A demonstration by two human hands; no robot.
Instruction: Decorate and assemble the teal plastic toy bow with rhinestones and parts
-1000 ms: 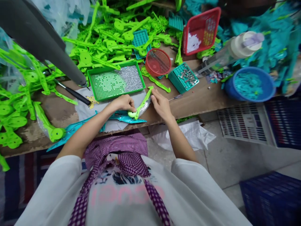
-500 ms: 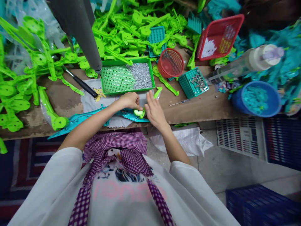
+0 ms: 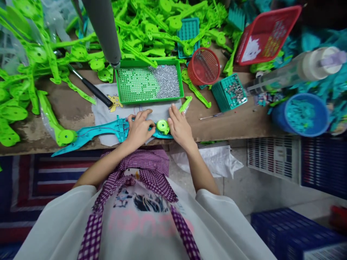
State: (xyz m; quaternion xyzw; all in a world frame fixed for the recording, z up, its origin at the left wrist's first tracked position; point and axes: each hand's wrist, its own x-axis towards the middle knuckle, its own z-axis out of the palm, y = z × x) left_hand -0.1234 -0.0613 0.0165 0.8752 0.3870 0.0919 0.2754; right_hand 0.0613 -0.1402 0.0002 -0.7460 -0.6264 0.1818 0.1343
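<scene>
A long teal plastic part (image 3: 92, 133) with a thin dark wire along it lies across the front of the bench. My left hand (image 3: 139, 127) rests over its middle; thumb and forefinger are pinched together, other fingers bent and spread. What the pinch holds is too small to make out. Just right of it, a bright green round plastic piece (image 3: 162, 126) sits on the teal part. My right hand (image 3: 179, 126) lies beside this round piece, fingers stretched out, its inner edge touching or nearly touching it. The green piece runs on under my right hand, partly hidden.
Behind my hands stands a green tray (image 3: 139, 81) of small metal pieces on a cloth (image 3: 104, 119). A hammer-like black handle (image 3: 96, 91), a red basket (image 3: 204, 66), teal trays (image 3: 229, 93), a screwdriver (image 3: 210, 116) and a blue bucket (image 3: 322, 119) surround them. A grey tool (image 3: 104, 32) hangs above.
My left hand has drawn back from above the green round piece and moved left onto the teal part, uncovering the disc. The right hand stays beside it. The view has shifted slightly.
</scene>
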